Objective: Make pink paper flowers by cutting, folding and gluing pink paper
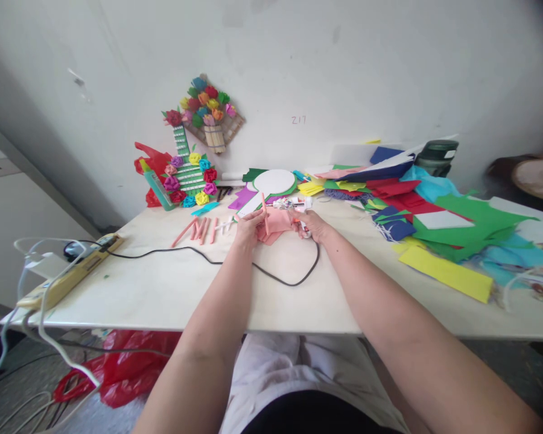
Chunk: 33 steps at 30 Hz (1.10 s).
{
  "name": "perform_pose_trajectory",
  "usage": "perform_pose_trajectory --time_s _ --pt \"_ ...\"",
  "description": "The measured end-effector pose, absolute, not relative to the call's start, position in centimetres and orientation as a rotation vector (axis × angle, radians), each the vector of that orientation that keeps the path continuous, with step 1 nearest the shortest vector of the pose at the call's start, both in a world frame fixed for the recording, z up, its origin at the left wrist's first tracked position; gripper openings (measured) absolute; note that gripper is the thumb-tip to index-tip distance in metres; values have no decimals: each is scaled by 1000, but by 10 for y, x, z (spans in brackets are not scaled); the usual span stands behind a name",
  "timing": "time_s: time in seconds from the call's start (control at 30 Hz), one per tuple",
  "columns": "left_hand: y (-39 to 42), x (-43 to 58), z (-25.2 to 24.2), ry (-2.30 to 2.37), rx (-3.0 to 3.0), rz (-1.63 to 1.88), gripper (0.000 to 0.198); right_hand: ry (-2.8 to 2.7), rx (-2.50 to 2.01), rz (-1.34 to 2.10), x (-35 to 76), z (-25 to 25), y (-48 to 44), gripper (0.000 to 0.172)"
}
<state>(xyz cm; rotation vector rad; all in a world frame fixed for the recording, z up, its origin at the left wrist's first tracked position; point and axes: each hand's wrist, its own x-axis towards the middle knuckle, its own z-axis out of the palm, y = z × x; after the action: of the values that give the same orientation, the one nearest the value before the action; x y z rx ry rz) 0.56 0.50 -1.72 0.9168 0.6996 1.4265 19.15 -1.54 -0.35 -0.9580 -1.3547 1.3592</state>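
Here's the pink stick (265,211), standing near upright at the left hand (250,226), pinched between thumb and fingers! Pink paper (278,224) lies just right of that hand, between it and the right hand (312,226), which is curled around a small corded tool (306,229), mostly hidden by the fingers. Its black cord (294,284) loops below both hands and runs left to the power strip (67,271). Left of the left hand, a row of pink rolls (202,231) on the table (163,295)! Just beyond both hands, a round white card (275,181) with a green edge. Farther off, left and beyond, paper flowers (203,108) against the wall, a green bottle (157,187) below them. Well to the right of the right hand, a heap of coloured sheets (457,226)!
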Motion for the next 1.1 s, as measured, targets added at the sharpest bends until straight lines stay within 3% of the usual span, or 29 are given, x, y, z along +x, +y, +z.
perform_pose_trajectory --time_s 1.1 --pt "5 6 -17 781 928 1455 33 -1346 -965 1342 191 -2 -15 46"
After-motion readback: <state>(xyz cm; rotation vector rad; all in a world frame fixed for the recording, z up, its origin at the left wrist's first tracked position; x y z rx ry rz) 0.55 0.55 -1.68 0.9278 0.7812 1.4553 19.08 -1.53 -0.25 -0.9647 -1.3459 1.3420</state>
